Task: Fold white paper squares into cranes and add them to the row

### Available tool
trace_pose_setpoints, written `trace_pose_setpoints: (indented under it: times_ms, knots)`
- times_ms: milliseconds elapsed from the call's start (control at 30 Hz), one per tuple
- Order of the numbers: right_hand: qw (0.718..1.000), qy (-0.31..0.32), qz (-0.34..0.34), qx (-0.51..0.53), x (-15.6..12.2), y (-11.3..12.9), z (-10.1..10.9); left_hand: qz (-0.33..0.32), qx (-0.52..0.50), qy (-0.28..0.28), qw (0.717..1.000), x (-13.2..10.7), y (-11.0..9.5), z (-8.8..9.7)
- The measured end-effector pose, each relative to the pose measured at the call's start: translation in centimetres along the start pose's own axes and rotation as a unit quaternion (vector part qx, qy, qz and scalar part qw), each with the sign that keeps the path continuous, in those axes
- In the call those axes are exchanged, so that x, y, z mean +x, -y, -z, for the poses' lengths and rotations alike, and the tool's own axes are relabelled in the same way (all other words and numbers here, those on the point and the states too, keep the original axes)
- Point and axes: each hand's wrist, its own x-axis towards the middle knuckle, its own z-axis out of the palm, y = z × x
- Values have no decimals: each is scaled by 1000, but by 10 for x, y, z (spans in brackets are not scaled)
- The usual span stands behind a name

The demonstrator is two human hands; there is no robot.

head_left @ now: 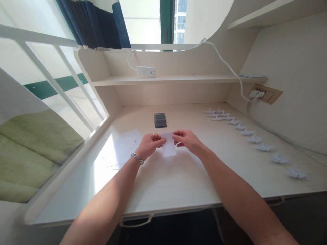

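A small white sheet of paper [169,147] is held up over the desk between my two hands. My left hand [150,144] pinches its left edge between thumb and fingers; a ring and a chain bracelet show on this side. On the opposite edge, my right hand [187,139] grips the paper near its upper right corner, thumb and index finger together. Just beyond the paper lies a dark object [160,120] with its upper part blurred out. Folded white paper cranes [247,132] stand in a curved row along the desk's right side.
Left of my hands, loose white sheets [127,141] lie partly in sunlight on the desk [184,183]. A power strip [146,71] rests on the shelf [173,80] at the back. One white cable [227,64] runs down to the wall socket [267,94] on the right.
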Motion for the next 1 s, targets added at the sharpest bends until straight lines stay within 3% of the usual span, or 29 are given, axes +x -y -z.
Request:
trace_pose_setpoints:
  times_ms: [200,367,500,800,1000]
  knots:
    - [1000,-8,2,-29,1,-4,-2,-19,-5,-13,1000,0,1,1]
    - [1000,-2,5,-24,-1,-1,-1,-38,54,-7,998,-2,0,0]
    - [999,-2,10,-36,-1,-1,-1,-45,26,-1,999,-4,-1,-1]
    - [999,-12,24,-24,-3,2,-5,-22,-11,7,1000,-8,-7,-1]
    - [999,22,30,19,-5,2,-6,-9,-5,-8,1000,-12,-14,-4]
